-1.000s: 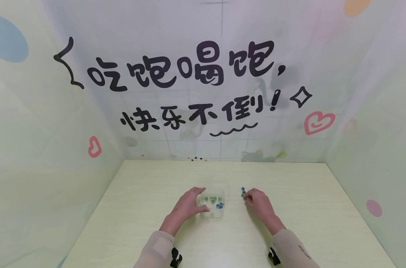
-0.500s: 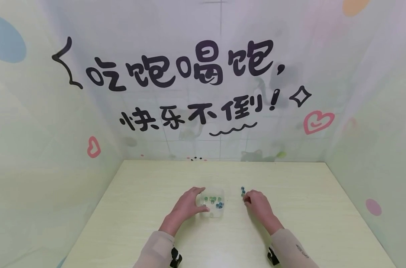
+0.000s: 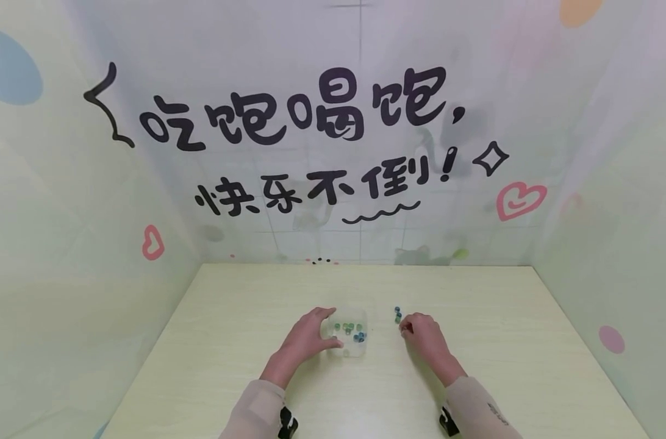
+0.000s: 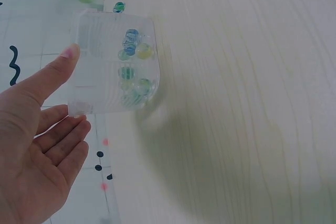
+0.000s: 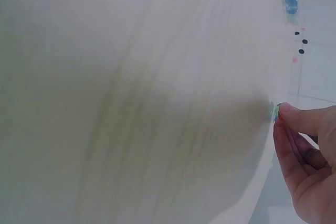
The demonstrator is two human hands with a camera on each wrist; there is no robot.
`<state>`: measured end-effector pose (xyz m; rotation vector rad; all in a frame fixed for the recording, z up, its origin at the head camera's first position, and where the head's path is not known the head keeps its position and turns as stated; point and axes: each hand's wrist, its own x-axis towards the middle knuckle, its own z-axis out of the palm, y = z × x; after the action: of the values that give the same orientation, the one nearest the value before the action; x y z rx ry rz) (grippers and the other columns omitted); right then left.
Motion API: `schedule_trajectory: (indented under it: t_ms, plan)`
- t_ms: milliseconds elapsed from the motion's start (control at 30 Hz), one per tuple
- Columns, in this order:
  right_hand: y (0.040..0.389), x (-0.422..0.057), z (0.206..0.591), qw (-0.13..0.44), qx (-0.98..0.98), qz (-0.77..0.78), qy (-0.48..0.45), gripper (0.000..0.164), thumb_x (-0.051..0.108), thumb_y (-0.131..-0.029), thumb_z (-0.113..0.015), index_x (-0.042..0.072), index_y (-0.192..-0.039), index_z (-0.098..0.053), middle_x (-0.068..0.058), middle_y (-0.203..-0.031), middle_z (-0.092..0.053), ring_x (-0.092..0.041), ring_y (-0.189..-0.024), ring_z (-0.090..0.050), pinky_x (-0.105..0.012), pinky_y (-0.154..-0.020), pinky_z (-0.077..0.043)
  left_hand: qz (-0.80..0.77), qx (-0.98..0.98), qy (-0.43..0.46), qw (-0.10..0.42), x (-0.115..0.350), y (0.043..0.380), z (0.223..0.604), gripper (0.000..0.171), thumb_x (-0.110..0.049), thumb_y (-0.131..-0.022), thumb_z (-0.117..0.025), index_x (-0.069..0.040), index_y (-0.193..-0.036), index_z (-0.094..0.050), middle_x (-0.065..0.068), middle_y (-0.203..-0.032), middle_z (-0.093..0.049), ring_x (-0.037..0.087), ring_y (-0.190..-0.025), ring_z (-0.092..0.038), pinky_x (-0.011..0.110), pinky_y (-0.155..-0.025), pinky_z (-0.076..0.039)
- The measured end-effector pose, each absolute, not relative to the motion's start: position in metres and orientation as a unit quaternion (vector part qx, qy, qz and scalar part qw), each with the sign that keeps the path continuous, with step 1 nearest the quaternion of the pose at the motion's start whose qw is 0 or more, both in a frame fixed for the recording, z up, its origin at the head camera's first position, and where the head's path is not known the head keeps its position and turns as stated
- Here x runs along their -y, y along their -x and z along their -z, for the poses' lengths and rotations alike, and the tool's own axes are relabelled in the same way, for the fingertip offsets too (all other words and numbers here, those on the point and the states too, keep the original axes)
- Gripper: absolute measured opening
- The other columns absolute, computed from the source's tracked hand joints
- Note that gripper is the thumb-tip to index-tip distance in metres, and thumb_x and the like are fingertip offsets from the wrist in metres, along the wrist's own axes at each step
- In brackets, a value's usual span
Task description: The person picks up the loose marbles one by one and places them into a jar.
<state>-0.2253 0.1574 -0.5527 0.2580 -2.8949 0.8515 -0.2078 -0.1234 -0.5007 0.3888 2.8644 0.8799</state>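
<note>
My left hand [image 3: 310,335] grips a clear plastic box [image 3: 356,314], thumb on the near side and fingers on the far side. Inside lie several green and blue glass marbles [image 3: 348,328], also visible through the box wall in the left wrist view. To the right of the box, a short row of loose blue and green marbles [image 3: 398,315] sits on the table. Just beside that row is my right hand [image 3: 425,334], fingers curled. In the right wrist view its thumb and index finger pinch a green marble [image 5: 277,110], partly hidden by the fingertips.
The pale wood-grain table [image 3: 245,292] is enclosed by printed cloth at the back [image 3: 256,244] and on both sides. Large black writing covers the back cloth. A black strap [image 3: 287,422] shows at the left sleeve.
My right fingertips have drawn slightly towards me from the loose marbles, so more of that row shows. My left hand and the box stay put; the head view shifts a little.
</note>
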Motion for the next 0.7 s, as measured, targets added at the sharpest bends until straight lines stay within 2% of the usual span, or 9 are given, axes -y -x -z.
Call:
schedule_trajectory:
  t_ms: [333,700]
  plan:
    - [0.2223,-0.1579,0.5463,0.049,0.946,-0.313,-0.063,0.006,-0.002,-0.085,-0.072,0.001,-0.09,-0.075,-0.007,-0.085,-0.073,-0.014,-0.075,-0.061,-0.032,-0.068,-0.057,-0.29,-0.946,-0.132,0.059,0.1236,0.2073,0.5013,0.078,-0.035,-0.079,-0.084,-0.007,-0.143,-0.052,0.017,-0.144,-0.054,0.038,-0.13,-0.054,0.052,-0.107,-0.049]
    - [0.2224,-0.1515,0.5463,0.07,0.949,-0.297,-0.079,0.005,0.001,-0.086,-0.074,0.004,-0.09,-0.075,-0.007,-0.086,-0.073,-0.013,-0.075,-0.061,-0.03,-0.067,-0.054,-0.289,-0.946,-0.134,0.056,0.1246,0.2077,0.5022,0.077,-0.034,-0.079,-0.085,-0.007,-0.143,-0.052,0.017,-0.144,-0.054,0.038,-0.129,-0.054,0.052,-0.107,-0.05]
